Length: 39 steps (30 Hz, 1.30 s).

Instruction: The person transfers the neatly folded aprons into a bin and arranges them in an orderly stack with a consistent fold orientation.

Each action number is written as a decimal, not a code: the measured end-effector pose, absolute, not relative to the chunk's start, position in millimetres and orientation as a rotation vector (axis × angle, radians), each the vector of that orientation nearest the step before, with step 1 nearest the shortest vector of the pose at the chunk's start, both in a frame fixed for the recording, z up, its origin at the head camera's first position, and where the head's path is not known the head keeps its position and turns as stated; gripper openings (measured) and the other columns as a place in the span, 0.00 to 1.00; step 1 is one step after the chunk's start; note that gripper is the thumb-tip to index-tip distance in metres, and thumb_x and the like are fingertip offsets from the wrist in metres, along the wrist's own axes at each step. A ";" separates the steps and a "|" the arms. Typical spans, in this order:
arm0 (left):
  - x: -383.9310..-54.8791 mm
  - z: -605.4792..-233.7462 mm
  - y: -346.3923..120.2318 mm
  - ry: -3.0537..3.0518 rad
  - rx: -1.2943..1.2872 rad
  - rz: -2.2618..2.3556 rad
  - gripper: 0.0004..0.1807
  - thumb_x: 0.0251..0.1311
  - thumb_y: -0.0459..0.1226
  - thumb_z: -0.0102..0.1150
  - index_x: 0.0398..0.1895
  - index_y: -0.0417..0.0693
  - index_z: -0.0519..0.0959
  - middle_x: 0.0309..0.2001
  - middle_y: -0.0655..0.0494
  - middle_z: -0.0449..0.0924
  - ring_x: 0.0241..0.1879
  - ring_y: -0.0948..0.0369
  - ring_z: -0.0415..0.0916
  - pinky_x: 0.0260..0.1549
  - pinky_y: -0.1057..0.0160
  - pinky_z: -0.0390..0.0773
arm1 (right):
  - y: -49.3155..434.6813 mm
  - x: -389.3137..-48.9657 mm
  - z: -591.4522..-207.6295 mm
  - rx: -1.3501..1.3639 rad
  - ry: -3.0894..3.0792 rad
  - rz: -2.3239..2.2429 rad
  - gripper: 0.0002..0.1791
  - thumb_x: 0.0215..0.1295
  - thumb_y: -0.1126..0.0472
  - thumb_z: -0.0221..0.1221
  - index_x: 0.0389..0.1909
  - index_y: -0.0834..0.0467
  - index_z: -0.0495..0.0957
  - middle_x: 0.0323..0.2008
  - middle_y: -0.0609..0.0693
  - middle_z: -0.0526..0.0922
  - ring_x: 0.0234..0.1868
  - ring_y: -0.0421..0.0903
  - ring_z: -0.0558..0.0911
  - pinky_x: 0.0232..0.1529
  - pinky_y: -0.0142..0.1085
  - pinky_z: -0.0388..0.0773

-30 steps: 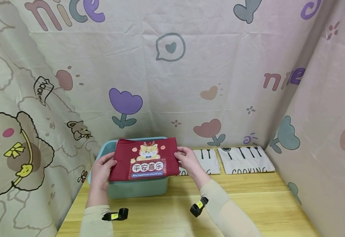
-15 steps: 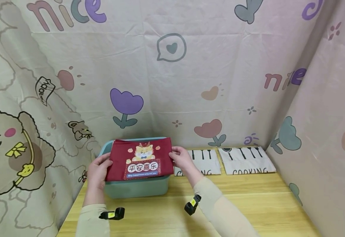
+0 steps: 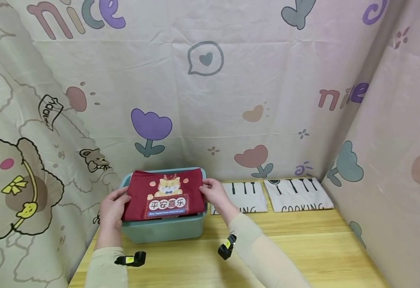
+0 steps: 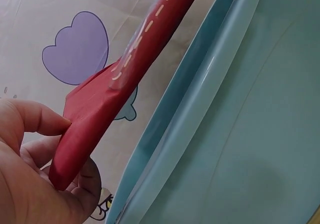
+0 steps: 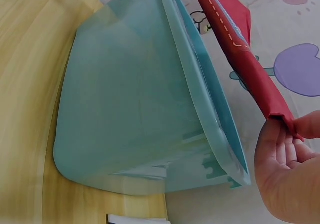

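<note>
A folded dark red cloth (image 3: 137, 196) with a cartoon animal print and lettering spans both hands over a teal plastic bin (image 3: 163, 231). My left hand (image 3: 111, 208) pinches its left edge, thumb on top and fingers beneath. At the opposite edge, my right hand (image 3: 216, 196) pinches the fabric the same way. Both wrist views show the cloth (image 4: 95, 114) held above the bin's rim (image 5: 200, 94), with a gap between them. Most of the bin's opening is hidden under the cloth in the head view.
Two folded white cloths printed with utensils and "COOKING", one nearer the bin (image 3: 244, 196) and one farther right (image 3: 298, 196), lie on the wooden table (image 3: 289, 240). A patterned curtain (image 3: 210, 112) hangs behind and along both sides.
Both hands have shifted left with the red cloth, bringing it more squarely over the bin. The bin's right rim now shows beside the cloth. The grip stays the same.
</note>
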<state>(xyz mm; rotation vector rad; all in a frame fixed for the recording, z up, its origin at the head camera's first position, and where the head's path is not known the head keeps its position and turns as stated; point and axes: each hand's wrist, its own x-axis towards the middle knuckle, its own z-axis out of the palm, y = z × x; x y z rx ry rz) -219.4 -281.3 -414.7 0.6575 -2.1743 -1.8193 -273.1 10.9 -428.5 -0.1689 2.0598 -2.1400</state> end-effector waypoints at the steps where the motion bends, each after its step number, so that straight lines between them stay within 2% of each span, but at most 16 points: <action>1: -219.8 -414.8 -282.1 -2.174 0.659 -1.816 0.26 0.66 0.33 0.52 0.69 0.41 0.70 0.67 0.43 0.65 0.57 0.51 0.63 0.46 0.57 0.68 | 9.9 -273.6 -428.4 -0.169 2.069 -2.132 0.19 0.72 0.71 0.51 0.61 0.74 0.69 0.42 0.61 0.81 0.34 0.44 0.80 0.40 0.41 0.84; 12: -222.7 -414.4 -286.3 -2.176 0.676 -1.764 0.26 0.65 0.32 0.51 0.68 0.40 0.71 0.69 0.42 0.65 0.62 0.50 0.61 0.49 0.58 0.65 | 0.8 -279.0 -429.1 -0.157 2.160 -2.073 0.18 0.72 0.69 0.52 0.59 0.72 0.72 0.43 0.61 0.81 0.38 0.48 0.81 0.41 0.42 0.83; 18: -226.1 -414.6 -287.1 -2.158 0.663 -1.739 0.25 0.65 0.31 0.52 0.67 0.39 0.72 0.66 0.42 0.67 0.56 0.53 0.64 0.46 0.60 0.66 | -2.1 -280.4 -426.3 -0.145 2.186 -2.064 0.17 0.72 0.69 0.53 0.59 0.72 0.72 0.43 0.60 0.81 0.40 0.50 0.82 0.45 0.43 0.83; 24: -228.1 -413.8 -288.3 -2.152 0.664 -1.725 0.24 0.65 0.30 0.53 0.65 0.38 0.73 0.58 0.44 0.70 0.49 0.56 0.65 0.43 0.60 0.67 | -3.9 -280.9 -423.7 -0.141 2.198 -2.037 0.18 0.73 0.68 0.53 0.60 0.71 0.71 0.44 0.60 0.81 0.43 0.51 0.81 0.47 0.44 0.82; 30: -226.6 -415.4 -287.5 -2.252 0.651 -1.557 0.22 0.67 0.33 0.51 0.63 0.37 0.75 0.56 0.41 0.73 0.50 0.53 0.67 0.42 0.59 0.67 | -1.6 -283.6 -428.4 -0.150 2.413 -1.920 0.17 0.71 0.66 0.54 0.57 0.69 0.74 0.43 0.58 0.82 0.41 0.49 0.80 0.45 0.42 0.81; 34: -222.4 -417.0 -286.7 -2.311 0.646 -1.437 0.22 0.69 0.35 0.49 0.63 0.36 0.74 0.54 0.40 0.73 0.51 0.50 0.67 0.44 0.57 0.67 | 5.5 -285.9 -434.0 -0.184 2.668 -1.804 0.17 0.67 0.66 0.56 0.55 0.67 0.76 0.42 0.55 0.81 0.43 0.50 0.79 0.49 0.43 0.78; 39: -217.4 -417.9 -286.1 -2.321 0.634 -1.406 0.22 0.70 0.37 0.48 0.63 0.35 0.73 0.55 0.40 0.73 0.52 0.49 0.68 0.44 0.56 0.68 | 16.5 -284.7 -438.5 -0.319 2.728 -1.784 0.16 0.68 0.66 0.56 0.54 0.67 0.76 0.42 0.56 0.81 0.45 0.52 0.79 0.51 0.45 0.78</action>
